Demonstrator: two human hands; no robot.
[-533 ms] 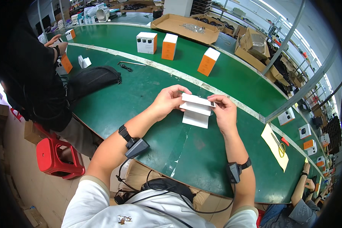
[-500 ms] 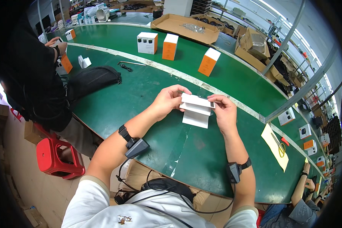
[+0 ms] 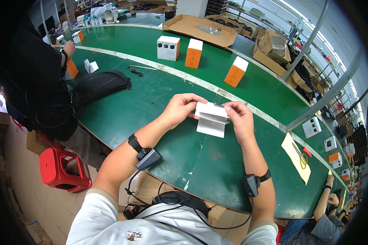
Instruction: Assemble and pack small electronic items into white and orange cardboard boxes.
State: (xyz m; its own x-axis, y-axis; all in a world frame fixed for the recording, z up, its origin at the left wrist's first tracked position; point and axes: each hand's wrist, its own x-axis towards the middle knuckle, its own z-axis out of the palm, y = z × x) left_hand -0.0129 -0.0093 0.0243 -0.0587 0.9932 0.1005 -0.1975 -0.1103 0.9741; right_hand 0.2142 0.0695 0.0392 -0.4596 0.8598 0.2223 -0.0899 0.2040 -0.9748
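Above the green table (image 3: 159, 118), a white folded card insert (image 3: 211, 127) is held out between my two hands, its panels bent in a step shape. My left hand (image 3: 180, 109) pinches the card's left edge, with the thumb under and the fingers over it. At the upper right corner, my right hand (image 3: 240, 121) grips the card between thumb and fingers. A small dark patch shows at the card's top edge near the right fingertips; what it is cannot be made out.
White-and-orange boxes (image 3: 193, 54) stand on a green conveyor belt (image 3: 135, 41) beyond a pale rail. Scissors (image 3: 303, 160) lie on yellow paper (image 3: 292, 153) at right. A black bag (image 3: 102, 86) lies at left, beside a person in black (image 3: 32, 77). A metal post (image 3: 327, 100) rises at right.
The boxes on the belt have shifted to the right. My right fingers have moved slightly inward along the card's top edge, and its upper panel is tilted differently. The co-worker's hand has moved.
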